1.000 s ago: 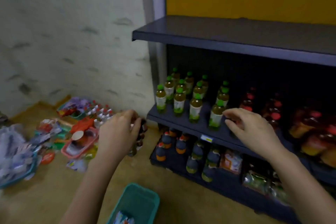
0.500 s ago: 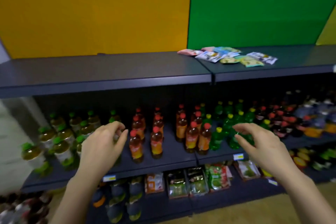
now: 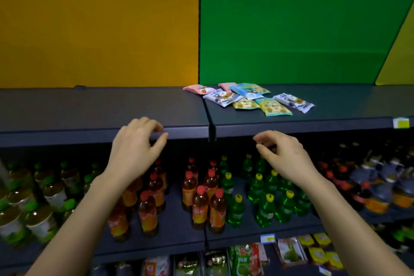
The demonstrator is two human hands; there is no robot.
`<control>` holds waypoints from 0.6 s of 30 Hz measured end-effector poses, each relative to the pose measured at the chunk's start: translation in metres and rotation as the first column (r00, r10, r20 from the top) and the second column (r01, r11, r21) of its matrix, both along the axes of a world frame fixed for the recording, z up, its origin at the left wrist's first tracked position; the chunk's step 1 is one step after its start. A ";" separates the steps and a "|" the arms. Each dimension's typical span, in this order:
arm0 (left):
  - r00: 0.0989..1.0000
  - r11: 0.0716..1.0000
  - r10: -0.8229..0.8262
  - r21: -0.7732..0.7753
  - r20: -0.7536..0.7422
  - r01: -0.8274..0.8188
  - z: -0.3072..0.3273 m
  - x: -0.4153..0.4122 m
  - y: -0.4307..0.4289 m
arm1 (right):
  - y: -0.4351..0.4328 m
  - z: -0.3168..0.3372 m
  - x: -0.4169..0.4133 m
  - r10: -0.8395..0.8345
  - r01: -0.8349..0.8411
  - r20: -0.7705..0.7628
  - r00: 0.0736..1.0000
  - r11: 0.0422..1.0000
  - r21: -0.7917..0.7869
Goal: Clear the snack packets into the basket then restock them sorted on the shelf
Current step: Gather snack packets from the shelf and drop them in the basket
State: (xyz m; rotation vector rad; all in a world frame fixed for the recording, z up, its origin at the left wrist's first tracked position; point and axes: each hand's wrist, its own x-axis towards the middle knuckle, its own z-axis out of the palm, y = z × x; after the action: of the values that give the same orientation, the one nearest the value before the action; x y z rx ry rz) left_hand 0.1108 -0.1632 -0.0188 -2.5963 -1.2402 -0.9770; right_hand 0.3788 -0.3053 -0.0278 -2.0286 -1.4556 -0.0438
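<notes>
Left hand (image 3: 136,148) and right hand (image 3: 282,152) are hovering half-curled, holding nothing. Hasty reaching risks knocking the snack packets (image 3: 246,98) off the shelf (image 3: 100,107).

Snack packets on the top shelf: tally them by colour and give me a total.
Pink packets: 2
White packets: 2
Mint green packets: 2
Light blue packet: 1
Yellow packet: 1
Total: 8
</notes>
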 end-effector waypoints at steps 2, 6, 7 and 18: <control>0.999 0.999 0.013 -0.051 -0.048 -0.015 0.005 0.020 0.021 | 0.024 0.007 0.014 0.031 -0.031 -0.023 0.999 0.999 -0.019; 0.996 0.971 0.009 -0.236 -0.085 -0.029 0.018 0.061 0.068 | 0.079 0.030 0.036 0.106 -0.106 -0.028 0.994 0.994 0.018; 0.998 0.957 -0.005 -0.288 -0.068 -0.015 0.021 0.071 0.081 | 0.096 0.036 0.041 0.113 -0.113 -0.007 0.994 0.993 0.024; 0.998 0.808 0.058 -0.587 0.019 -0.036 0.028 0.175 0.200 | 0.247 0.065 0.068 0.058 0.082 0.270 0.961 0.873 -0.480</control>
State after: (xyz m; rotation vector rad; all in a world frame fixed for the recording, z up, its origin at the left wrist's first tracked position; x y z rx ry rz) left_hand 0.2857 0.0365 0.0094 -2.9665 -1.8602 -0.7086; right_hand 0.4471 -0.0584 0.0375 -2.5206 -1.7638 0.0429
